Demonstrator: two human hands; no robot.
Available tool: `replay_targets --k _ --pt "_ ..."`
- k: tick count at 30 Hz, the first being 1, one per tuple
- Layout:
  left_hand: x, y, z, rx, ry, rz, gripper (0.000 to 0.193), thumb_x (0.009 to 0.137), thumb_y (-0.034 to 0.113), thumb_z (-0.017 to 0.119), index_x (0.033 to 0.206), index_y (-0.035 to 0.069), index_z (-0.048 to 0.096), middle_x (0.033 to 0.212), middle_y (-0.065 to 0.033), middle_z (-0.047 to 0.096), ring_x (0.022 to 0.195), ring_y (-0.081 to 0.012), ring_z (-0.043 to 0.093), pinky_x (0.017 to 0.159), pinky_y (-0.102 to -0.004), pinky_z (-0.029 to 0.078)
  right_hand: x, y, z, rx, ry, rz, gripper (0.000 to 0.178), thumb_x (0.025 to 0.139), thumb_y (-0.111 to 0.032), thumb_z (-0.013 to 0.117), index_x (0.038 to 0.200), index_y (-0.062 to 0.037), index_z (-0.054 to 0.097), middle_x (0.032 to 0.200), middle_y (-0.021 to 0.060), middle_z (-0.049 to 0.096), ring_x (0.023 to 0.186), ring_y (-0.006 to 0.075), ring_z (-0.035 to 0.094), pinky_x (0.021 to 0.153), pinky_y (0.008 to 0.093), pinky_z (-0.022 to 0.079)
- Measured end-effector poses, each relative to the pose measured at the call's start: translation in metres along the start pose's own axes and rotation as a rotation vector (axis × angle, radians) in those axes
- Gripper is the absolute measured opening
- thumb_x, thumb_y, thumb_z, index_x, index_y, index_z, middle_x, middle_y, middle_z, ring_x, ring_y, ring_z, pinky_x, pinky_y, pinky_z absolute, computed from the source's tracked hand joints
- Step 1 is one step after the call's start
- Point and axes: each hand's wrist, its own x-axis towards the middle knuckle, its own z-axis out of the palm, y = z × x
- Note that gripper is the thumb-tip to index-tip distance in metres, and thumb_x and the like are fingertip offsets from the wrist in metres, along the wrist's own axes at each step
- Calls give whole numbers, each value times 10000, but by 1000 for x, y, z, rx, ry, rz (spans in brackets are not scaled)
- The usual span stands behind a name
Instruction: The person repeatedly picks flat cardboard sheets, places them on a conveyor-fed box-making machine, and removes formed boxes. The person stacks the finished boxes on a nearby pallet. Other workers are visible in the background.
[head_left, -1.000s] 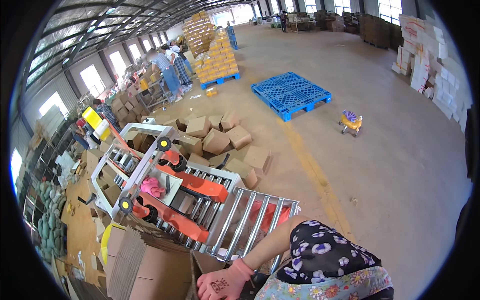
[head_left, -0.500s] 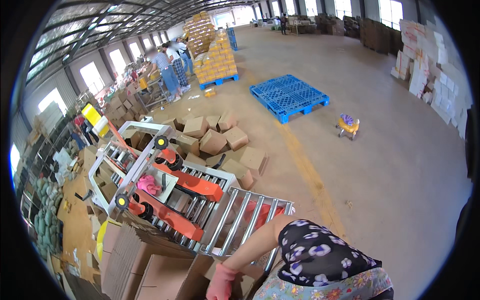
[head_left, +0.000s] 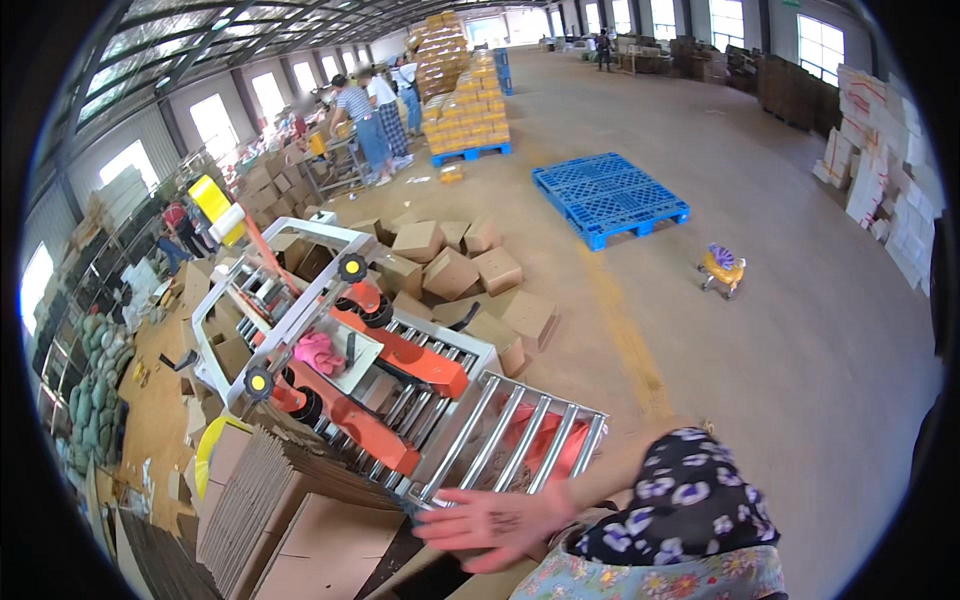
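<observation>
My right hand (head_left: 495, 522), in a pink glove with a dark mark on its back, is stretched out flat with the fingers spread. Nothing is in it. It hovers over or rests by the near end of the roller conveyor (head_left: 600, 430), and I cannot tell whether it touches. Just below it are brown carton flaps (head_left: 425, 572). A stack of folded cardboard cartons (head_left: 255, 495) stands to its left, with a flat brown panel (head_left: 335, 545) in front. The carton sealing machine (head_left: 380, 440), with orange side belts, lies beyond. My left hand is out of view.
Loose brown cartons (head_left: 450, 275) are heaped behind the machine. A blue pallet (head_left: 610, 195) and a small yellow wheeled thing (head_left: 722, 266) stand on the floor to the right. People (head_left: 370, 120) work farther back beside stacked yellow-brown boxes (head_left: 465, 115).
My right hand has risen from the carton at the lower edge and turned flat, its fingers now spread. The whole view has shifted slightly, so the surroundings appear farther right.
</observation>
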Motion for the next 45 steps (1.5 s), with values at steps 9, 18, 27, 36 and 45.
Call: replay_targets --k 9,18,27,36,45 --pt "136 17 99 -1306 -772 -815 501 947 254 588 1370 23 452 1153 -74 621 1030 -155 596 903 -297 475 -89 14 24 30 894 262 353 830 -37 532 1168 -54 630 1256 171 558 1182 394 501 1052 537 329" --pt "234 82 279 -468 159 112 263 869 167 571 1088 23 598 1119 -176 609 1033 -356 590 914 -431 473 -44 112 40 -505 1094 538 272 930 -208 473 1135 -69 585 1172 106 566 1191 339 473 1143 569 144" --pt "57 -51 163 -494 -430 -433 221 910 172 570 1087 47 613 978 -140 646 877 -312 632 774 -419 504 189 113 50 -138 845 75 493 839 -211 647 1295 -53 546 1349 125 509 1294 318 434 1129 514 232" --pt "14 -198 14 20 -268 -342 551 923 324 568 1348 -1 431 1362 -198 460 1292 -377 397 1100 -507 262 285 28 114 -439 341 -406 441 829 -380 608 1188 -125 606 1421 56 483 1347 238 405 1153 521 212" --pt "17 -213 -17 109 -490 -670 602 779 392 692 1221 5 563 1079 -164 618 992 -287 592 856 -431 480 138 -16 3 518 35 -727 241 562 -188 628 569 -38 439 599 108 462 657 347 502 626 439 406"
